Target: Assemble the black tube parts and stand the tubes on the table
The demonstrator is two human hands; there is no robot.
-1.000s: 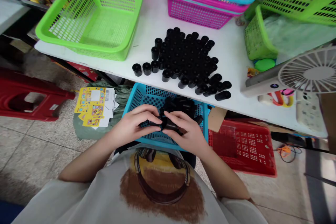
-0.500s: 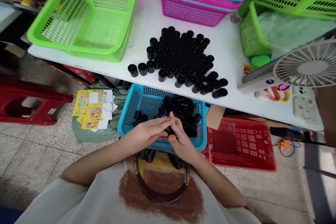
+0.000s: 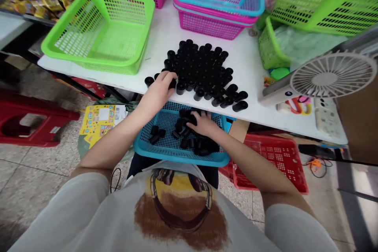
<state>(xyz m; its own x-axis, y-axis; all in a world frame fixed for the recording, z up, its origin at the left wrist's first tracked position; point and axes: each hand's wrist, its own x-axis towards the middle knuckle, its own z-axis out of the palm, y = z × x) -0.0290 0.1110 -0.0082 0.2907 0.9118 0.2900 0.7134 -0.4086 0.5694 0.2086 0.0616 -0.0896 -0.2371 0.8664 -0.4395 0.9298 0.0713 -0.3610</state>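
Basket point(image 3: 165, 153) holds jumbled black pieces point(image 3: 205, 146).

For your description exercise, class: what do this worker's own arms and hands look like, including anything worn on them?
The left hand and right hand are ungloved, with no watch or bracelet visible at either wrist. Loose, plain, pale grey short sleeves leave the forearms bare. The sleeves belong to a shirt with a brown and yellow print on its front.

Plain black cylinders point(image 3: 201, 63), blue basket point(image 3: 180, 159), lime-green basket point(image 3: 118, 43), white tabletop point(image 3: 162, 31), red crate point(image 3: 273, 157), yellow-and-white printed cards point(image 3: 92, 120)
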